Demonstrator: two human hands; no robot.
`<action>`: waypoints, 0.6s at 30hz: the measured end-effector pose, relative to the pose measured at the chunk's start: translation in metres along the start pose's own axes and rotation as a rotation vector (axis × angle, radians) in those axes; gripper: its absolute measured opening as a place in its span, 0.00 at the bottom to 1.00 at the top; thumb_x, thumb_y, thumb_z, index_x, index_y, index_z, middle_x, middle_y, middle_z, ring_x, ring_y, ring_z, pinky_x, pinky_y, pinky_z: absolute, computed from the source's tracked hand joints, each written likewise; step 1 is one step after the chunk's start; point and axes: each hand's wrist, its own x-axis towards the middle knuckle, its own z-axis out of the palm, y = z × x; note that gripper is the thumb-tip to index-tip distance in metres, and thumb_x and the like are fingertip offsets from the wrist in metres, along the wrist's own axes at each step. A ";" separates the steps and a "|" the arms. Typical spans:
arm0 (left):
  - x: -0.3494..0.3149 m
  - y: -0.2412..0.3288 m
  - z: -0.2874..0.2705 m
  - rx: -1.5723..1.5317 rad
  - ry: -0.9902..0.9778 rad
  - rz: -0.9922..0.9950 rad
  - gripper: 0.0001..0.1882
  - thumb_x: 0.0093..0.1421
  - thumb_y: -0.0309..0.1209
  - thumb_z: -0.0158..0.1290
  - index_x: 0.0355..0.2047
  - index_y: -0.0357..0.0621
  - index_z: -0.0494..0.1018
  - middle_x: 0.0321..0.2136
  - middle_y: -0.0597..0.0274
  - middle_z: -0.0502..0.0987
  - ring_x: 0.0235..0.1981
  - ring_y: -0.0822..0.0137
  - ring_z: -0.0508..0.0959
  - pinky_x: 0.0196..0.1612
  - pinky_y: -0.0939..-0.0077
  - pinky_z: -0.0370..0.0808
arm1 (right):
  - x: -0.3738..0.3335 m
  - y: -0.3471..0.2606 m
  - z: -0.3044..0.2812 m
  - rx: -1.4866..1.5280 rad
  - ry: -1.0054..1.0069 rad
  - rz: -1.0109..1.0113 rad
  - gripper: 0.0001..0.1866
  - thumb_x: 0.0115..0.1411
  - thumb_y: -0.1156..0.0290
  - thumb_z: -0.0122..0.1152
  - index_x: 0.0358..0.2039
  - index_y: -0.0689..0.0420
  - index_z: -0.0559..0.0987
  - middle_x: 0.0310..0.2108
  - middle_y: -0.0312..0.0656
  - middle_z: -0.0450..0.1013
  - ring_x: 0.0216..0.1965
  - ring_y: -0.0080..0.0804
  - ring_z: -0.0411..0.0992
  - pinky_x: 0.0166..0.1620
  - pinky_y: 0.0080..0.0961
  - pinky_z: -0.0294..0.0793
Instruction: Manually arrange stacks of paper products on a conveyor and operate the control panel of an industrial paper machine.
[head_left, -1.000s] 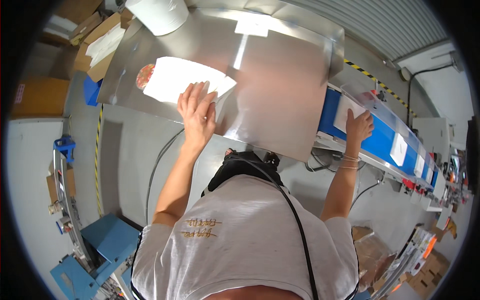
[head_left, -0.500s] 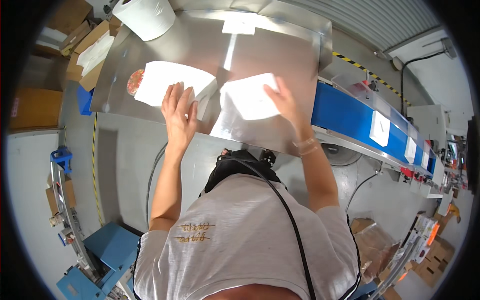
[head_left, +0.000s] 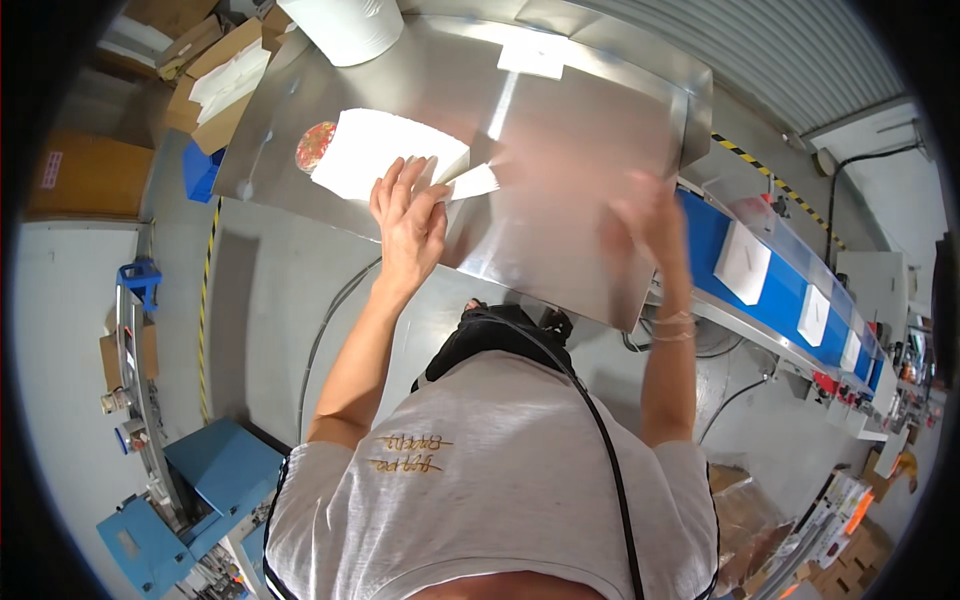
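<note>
My left hand [head_left: 410, 222] is at the near right edge of a pile of flat white sheets [head_left: 380, 150] on the metal table. Its thumb and fingers close on a white flap [head_left: 473, 182] that sticks up at that edge. How many sheets they grip does not show. A round red-patterned item [head_left: 316, 147] pokes out at the pile's left end. Above the table's right side, beside the blue conveyor belt, my right hand [head_left: 652, 218] is smeared by motion. No sheet shows in it.
White flat pieces lie in a row on the blue conveyor belt [head_left: 700, 232], the closest one [head_left: 742, 262] near my right hand. A large white roll [head_left: 350, 30] stands at the table's far left. A white plate-like piece [head_left: 532, 58] lies at the back. Cardboard boxes [head_left: 225, 95] stand left.
My right hand has left the white sheet it held over the table and moved right. A white piece now lies at the belt's near end. My left fingers have raised a flap. The view has shifted.
</note>
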 end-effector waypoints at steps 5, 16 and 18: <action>0.006 0.000 -0.007 0.011 -0.078 0.052 0.16 0.50 0.25 0.57 0.42 0.47 0.76 0.58 0.54 0.62 0.63 0.48 0.55 0.63 0.49 0.45 | 0.044 -0.104 0.083 0.476 -0.457 -0.062 0.26 0.51 0.66 0.66 0.52 0.51 0.71 0.61 0.46 0.58 0.65 0.41 0.49 0.61 0.40 0.57; 0.012 -0.013 -0.008 -0.014 -0.013 -0.029 0.16 0.54 0.22 0.55 0.45 0.43 0.75 0.54 0.54 0.68 0.58 0.49 0.62 0.58 0.58 0.61 | -0.063 0.139 0.016 0.393 0.170 0.394 0.14 0.65 0.63 0.51 0.43 0.60 0.74 0.38 0.38 0.74 0.37 0.27 0.71 0.41 0.21 0.69; 0.008 -0.018 -0.007 -0.002 0.002 -0.029 0.16 0.53 0.22 0.55 0.44 0.44 0.76 0.53 0.54 0.69 0.58 0.49 0.63 0.58 0.57 0.62 | -0.056 0.156 -0.031 0.239 0.132 0.751 0.21 0.61 0.55 0.55 0.44 0.60 0.73 0.44 0.50 0.73 0.45 0.40 0.72 0.45 0.30 0.71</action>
